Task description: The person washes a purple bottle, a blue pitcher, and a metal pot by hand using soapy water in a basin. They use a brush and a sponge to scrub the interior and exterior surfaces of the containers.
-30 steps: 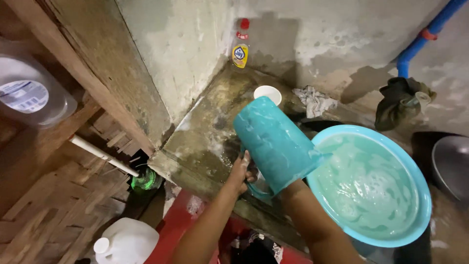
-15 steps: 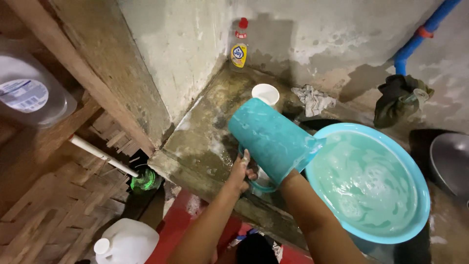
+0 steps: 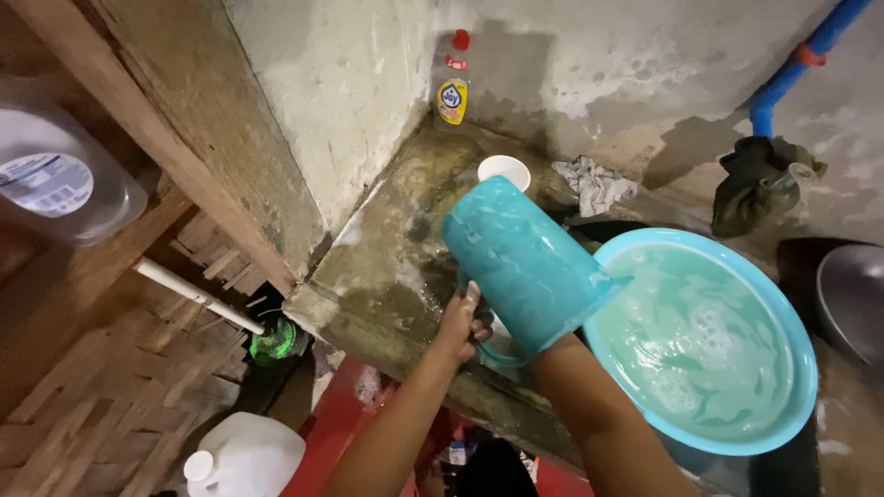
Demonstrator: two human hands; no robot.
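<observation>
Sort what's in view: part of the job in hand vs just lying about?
In hand: teal pitcher, left hand on its handle, right hand hidden inside it, teal basin of soapy water.
Lying about: soap bottle, white cup, grey rag, white jug.

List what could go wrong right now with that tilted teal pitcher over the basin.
1. The teal pitcher is tipped mouth-down at the rim of the blue basin; runoff may miss it and wet the concrete ledge.
2. The left hand grips only the handle, with the right hand hidden inside; a wet handle might slip.
3. The white cup stands just behind the pitcher's base and could be knocked.
</observation>
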